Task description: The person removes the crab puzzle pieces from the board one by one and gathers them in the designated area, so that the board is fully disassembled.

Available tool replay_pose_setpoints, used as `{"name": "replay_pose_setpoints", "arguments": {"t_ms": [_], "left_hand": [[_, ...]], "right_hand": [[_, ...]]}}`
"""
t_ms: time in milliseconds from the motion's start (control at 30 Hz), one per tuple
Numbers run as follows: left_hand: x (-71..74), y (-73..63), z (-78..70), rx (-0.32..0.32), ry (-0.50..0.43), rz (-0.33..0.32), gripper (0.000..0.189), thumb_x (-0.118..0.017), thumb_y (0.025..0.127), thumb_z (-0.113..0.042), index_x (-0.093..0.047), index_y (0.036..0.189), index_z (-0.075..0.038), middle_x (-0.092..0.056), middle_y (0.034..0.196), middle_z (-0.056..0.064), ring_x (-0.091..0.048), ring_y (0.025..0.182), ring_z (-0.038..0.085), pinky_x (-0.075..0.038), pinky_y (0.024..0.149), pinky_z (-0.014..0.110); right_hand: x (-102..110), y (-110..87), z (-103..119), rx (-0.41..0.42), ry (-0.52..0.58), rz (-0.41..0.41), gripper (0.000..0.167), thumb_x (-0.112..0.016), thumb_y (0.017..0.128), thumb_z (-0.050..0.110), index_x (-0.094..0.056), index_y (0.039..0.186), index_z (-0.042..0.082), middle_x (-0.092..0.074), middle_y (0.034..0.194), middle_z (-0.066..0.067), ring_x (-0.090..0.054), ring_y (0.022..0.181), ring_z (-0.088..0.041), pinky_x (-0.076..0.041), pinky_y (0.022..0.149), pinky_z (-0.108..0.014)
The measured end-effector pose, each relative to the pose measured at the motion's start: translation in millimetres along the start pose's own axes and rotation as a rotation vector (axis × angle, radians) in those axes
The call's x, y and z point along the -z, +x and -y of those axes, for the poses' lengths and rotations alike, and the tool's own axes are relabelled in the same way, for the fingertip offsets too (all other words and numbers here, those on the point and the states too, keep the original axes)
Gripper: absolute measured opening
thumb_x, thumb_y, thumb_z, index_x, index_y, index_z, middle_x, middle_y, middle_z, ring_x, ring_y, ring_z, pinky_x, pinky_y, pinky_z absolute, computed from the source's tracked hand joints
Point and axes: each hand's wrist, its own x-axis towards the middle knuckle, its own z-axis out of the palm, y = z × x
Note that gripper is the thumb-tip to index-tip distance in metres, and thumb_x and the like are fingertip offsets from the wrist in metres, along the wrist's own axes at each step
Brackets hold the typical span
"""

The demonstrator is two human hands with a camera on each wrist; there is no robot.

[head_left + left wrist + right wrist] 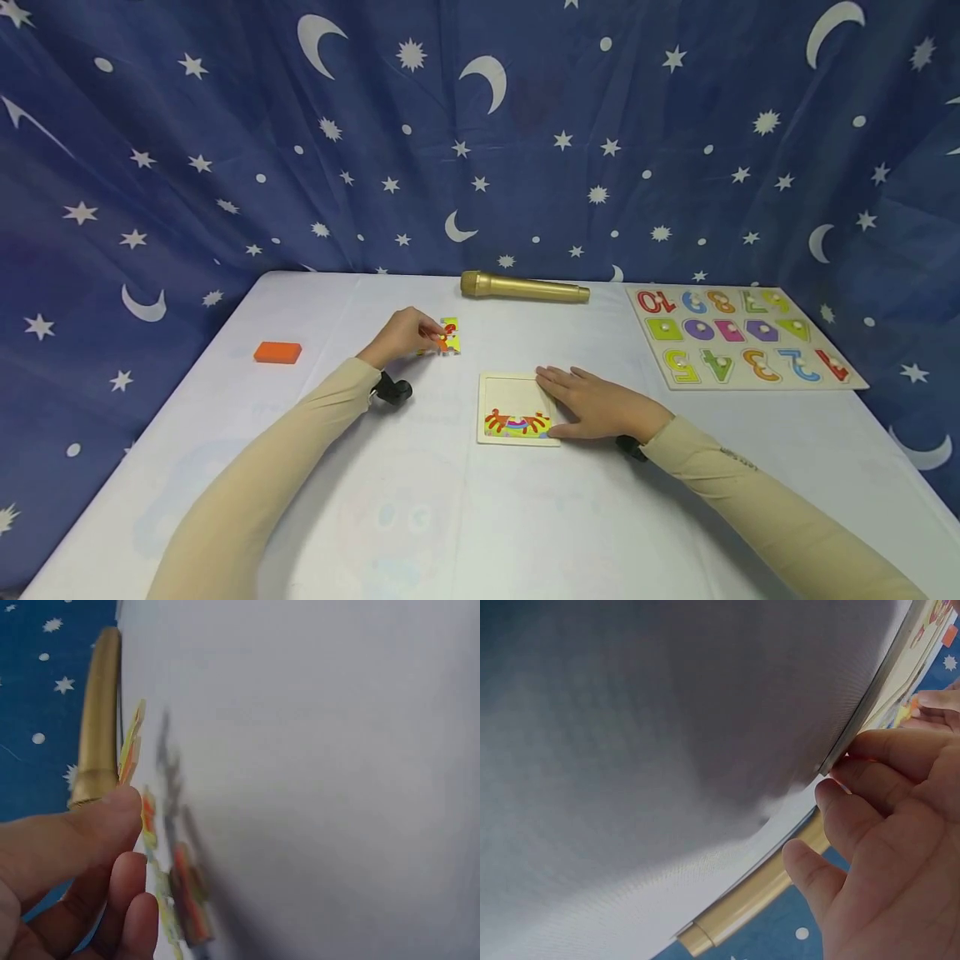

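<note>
My left hand (407, 335) pinches a yellow and red jigsaw piece (132, 746) between thumb and finger, raised a little off the table. More yellow and red jigsaw pieces (187, 896) lie just beneath it. The wooden puzzle tray (482, 408) sits near the middle of the table. Along its bottom, fitted jigsaw pieces (517, 423) form red crab-like legs and a rainbow-coloured arc; bare wood shows above them. My right hand (600, 404) rests at the tray's right edge with extended fingers, and the right wrist view shows the fingertips touching that edge.
A gold microphone (525, 288) lies along the table's back edge. An orange block (277, 352) sits on the left. At the back right lies a number and shape puzzle board (701, 356). A blue curtain (525, 192) with moons and stars hangs behind the white table (540, 517).
</note>
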Motion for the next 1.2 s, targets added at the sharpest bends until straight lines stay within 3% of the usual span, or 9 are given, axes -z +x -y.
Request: {"name": "replay_pose_setpoints", "arguments": {"t_ms": [100, 333, 500, 700, 867, 1033, 1200], "left_hand": [[-1.9, 2.0, 4.7, 0.023, 0.012, -0.003, 0.024, -0.072, 0.079, -0.004, -0.072, 0.103, -0.001, -0.071, 0.092, 0.011, -0.056, 0.075, 0.014, -0.044, 0.066, 0.021], [-3.3, 5.1, 13.3, -0.005, 0.038, -0.028, 0.026, -0.077, 0.075, -0.007, -0.072, 0.1, -0.001, -0.07, 0.091, 0.011, -0.058, 0.076, 0.015, -0.046, 0.068, 0.023], [-4.0, 6.0, 12.1, -0.011, 0.057, -0.014, 0.026, -0.079, 0.074, -0.009, -0.073, 0.098, -0.003, -0.071, 0.092, 0.01, -0.061, 0.081, 0.018, -0.049, 0.074, 0.029], [-6.2, 11.2, 12.6, 0.006, 0.054, -0.016, 0.023, -0.079, 0.074, -0.009, -0.074, 0.096, -0.006, -0.07, 0.087, 0.007, -0.057, 0.077, 0.016, -0.047, 0.069, 0.026], [-6.0, 12.9, 13.4, 0.023, 0.048, 0.001, 0.027, -0.077, 0.075, -0.008, -0.073, 0.102, -0.003, -0.071, 0.096, 0.011, -0.06, 0.084, 0.018, -0.049, 0.075, 0.028], [-7.7, 5.0, 1.9, -0.051, 0.099, -0.001, 0.032, -0.078, 0.076, -0.013, -0.072, 0.106, -0.004, -0.071, 0.1, 0.01, -0.062, 0.089, 0.02, -0.05, 0.081, 0.032], [-22.9, -20.2, -24.4, -0.21, 0.14, 0.026, 0.029, -0.073, 0.081, -0.015, -0.07, 0.108, -0.006, -0.069, 0.102, 0.007, -0.06, 0.091, 0.019, -0.048, 0.081, 0.032]], "right_hand": [[0, -0.3, 0, -0.001, 0.005, -0.002, 0.083, -0.059, 0.087, 0.049, -0.027, 0.147, 0.0, -0.025, 0.155, -0.013, -0.024, 0.143, -0.028, -0.021, 0.115, -0.05], [0, -0.4, 1, -0.008, 0.004, 0.002, 0.084, -0.059, 0.087, 0.05, -0.026, 0.147, 0.001, -0.024, 0.155, -0.012, -0.024, 0.143, -0.027, -0.021, 0.115, -0.049], [1, -0.5, 1, -0.017, 0.005, 0.006, 0.084, -0.059, 0.087, 0.049, -0.026, 0.147, 0.001, -0.024, 0.155, -0.012, -0.023, 0.144, -0.027, -0.02, 0.116, -0.048], [1, -0.2, 1, -0.021, 0.006, 0.012, 0.084, -0.059, 0.087, 0.05, -0.026, 0.147, 0.002, -0.023, 0.156, -0.012, -0.023, 0.144, -0.027, -0.02, 0.116, -0.048], [1, -0.5, 2, -0.022, 0.009, 0.015, 0.084, -0.059, 0.087, 0.05, -0.026, 0.147, 0.002, -0.024, 0.156, -0.011, -0.023, 0.144, -0.027, -0.02, 0.116, -0.048], [2, -0.6, 2, -0.016, 0.003, 0.011, 0.084, -0.059, 0.087, 0.05, -0.026, 0.147, 0.001, -0.024, 0.155, -0.012, -0.024, 0.143, -0.027, -0.021, 0.115, -0.049], [2, 0.3, 1, -0.017, 0.009, 0.008, 0.085, -0.058, 0.087, 0.051, -0.026, 0.148, 0.002, -0.024, 0.156, -0.011, -0.023, 0.144, -0.026, -0.02, 0.116, -0.048]]}}
